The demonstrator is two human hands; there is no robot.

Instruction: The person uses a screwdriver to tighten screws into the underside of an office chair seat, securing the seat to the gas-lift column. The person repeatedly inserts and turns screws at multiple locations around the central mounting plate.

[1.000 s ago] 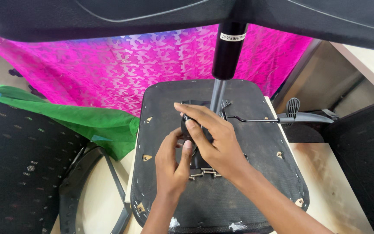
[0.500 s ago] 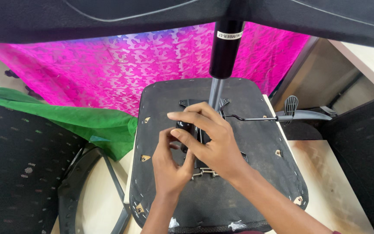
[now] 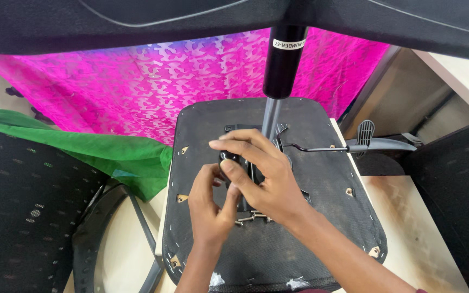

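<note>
At the centre of the upturned chair seat (image 3: 278,239), lying underside up: left hand (image 3: 208,209) and right hand (image 3: 261,176) meeting, both curling fingers around the black knob (image 3: 228,160) and gripping it, just at seven o'clock from the gas cylinder (image 3: 282,65). Loose screws (image 3: 252,217) resting at six o'clock beneath the hands; lever handle (image 3: 373,144) pointing toward three o'clock; green cloth (image 3: 99,154) at nine o'clock

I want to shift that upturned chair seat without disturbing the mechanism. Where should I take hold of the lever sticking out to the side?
Probably by the flat grey paddle at the lever's far end, coming from the open right side. It is the widest part and juts past the seat base, while the thin rod runs back to the mechanism, where both the left hand and right hand are busy.
</note>
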